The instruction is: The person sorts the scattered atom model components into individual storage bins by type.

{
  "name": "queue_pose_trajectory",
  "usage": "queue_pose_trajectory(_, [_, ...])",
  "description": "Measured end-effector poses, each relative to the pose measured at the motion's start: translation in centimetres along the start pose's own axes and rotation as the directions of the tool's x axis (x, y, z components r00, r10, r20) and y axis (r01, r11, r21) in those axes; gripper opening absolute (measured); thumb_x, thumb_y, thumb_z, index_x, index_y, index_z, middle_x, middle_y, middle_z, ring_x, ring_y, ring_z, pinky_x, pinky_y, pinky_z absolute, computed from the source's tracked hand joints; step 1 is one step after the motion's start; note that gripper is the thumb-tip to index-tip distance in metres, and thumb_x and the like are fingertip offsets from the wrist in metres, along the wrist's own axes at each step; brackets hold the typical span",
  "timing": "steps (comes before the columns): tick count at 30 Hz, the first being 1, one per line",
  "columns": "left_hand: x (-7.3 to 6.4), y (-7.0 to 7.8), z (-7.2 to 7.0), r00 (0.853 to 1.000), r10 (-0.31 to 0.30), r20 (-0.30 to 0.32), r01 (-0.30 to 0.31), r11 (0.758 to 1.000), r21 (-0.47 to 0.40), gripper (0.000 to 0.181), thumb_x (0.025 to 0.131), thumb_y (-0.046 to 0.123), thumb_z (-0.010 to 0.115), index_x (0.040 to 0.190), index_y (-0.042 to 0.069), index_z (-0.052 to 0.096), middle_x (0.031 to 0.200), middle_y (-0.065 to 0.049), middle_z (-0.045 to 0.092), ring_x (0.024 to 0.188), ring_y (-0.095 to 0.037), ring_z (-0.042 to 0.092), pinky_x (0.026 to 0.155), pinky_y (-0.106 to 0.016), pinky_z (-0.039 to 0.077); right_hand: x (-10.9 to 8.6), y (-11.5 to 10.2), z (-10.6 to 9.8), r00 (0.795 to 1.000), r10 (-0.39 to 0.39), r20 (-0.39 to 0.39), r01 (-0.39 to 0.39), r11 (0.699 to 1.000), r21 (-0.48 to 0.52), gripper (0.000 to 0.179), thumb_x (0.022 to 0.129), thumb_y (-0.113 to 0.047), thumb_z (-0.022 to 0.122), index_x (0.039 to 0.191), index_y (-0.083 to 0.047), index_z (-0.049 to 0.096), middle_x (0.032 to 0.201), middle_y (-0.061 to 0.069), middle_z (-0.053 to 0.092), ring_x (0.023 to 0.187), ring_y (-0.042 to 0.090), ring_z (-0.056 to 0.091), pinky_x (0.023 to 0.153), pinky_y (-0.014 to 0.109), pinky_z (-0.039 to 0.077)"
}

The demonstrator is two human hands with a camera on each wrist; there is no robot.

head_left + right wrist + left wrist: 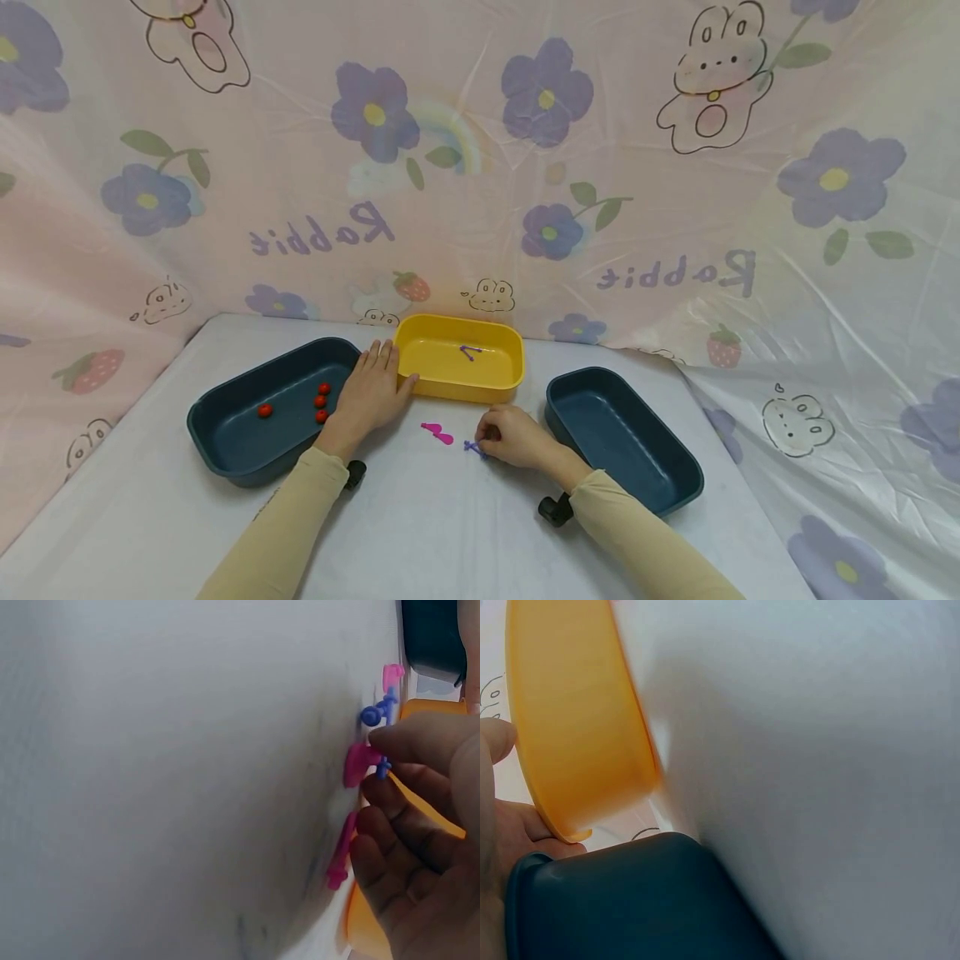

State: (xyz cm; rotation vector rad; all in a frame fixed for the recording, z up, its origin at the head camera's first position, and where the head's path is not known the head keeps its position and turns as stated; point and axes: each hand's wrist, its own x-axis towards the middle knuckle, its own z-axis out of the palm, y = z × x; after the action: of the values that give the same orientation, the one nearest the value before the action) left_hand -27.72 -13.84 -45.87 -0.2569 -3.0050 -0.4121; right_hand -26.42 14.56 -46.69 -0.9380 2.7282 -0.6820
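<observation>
The left hand [372,390], its fingers straight, rests against the left end of the yellow rectangular plastic tray [461,388]. On the white-covered table [427,525], the right hand [517,437] curls thumb and fingertips around small purple plastic pieces [472,447], though whether it grips one I cannot tell; bright pink plastic pieces [437,432] lie just beside.

A pale sheet [465,225] printed with purple flowers [546,96] and mirrored "Rabbit" lettering [322,237] hangs beyond the far, left and right edges of the white worktop [450,533].
</observation>
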Motion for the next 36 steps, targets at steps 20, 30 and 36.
queue_pose_trajectory(20, [0.0,0.0,0.1,1.000,0.002,-0.005,-0.002,1.000,0.002,0.081,0.109,0.050,0.043,0.161,-0.009,0.023,0.170,-0.026,0.019,0.159,-0.042,0.012,0.129,-0.053,0.010,-0.6,-0.5,-0.3,0.991,-0.002,-0.131,0.016,0.994,0.108,0.006,0.095,-0.013,0.076,0.100,-0.014,0.074,0.091,-0.006,0.059,0.084,0.013,0.056,0.072,0.021,0.055])
queue_pose_trajectory(30, [-0.1,0.1,-0.1,1.000,-0.003,0.002,0.003,1.000,-0.002,0.080,0.109,0.050,0.044,0.161,-0.008,0.024,0.170,-0.026,0.019,0.159,-0.042,0.012,0.129,-0.053,0.010,-0.2,-0.5,-0.3,0.964,0.009,-0.267,0.029,0.990,0.141,0.008,0.096,-0.013,0.075,0.103,-0.016,0.072,0.098,-0.007,0.064,0.090,0.011,0.059,0.080,0.025,0.056])
queue_pose_trajectory(36, [-0.1,0.1,-0.1,1.000,-0.003,0.001,0.003,1.000,0.003,0.081,0.109,0.050,0.044,0.161,-0.008,0.024,0.170,-0.025,0.020,0.159,-0.042,0.012,0.129,-0.053,0.009,0.5,-0.8,-0.8,0.931,0.006,-0.364,0.048,0.989,0.138,0.010,0.095,-0.011,0.077,0.103,-0.014,0.072,0.097,-0.005,0.063,0.089,0.013,0.057,0.081,0.025,0.056])
